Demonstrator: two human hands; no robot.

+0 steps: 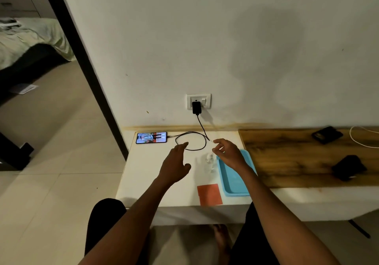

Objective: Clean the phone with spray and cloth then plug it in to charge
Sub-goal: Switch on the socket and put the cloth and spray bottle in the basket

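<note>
Both hands empty above the white table (143, 182).
Left hand (175, 165) flat, fingers extended over the looped cable (191, 140); right hand (227, 153) loosely curled, gripping nothing; phone (151, 137) plugged in.

Smooth matt white tabletop (147, 174). Phone (151, 137) with a glossy, lit glass screen. Thin black cable (191, 140), rubbery-looking. Clear plastic spray bottle (209, 162). Glossy blue plastic tray (233, 182). Flat matt orange cloth (209, 194). Dark, grained wood board (287, 158). Matt painted wall (205, 39), faintly stained.
</note>
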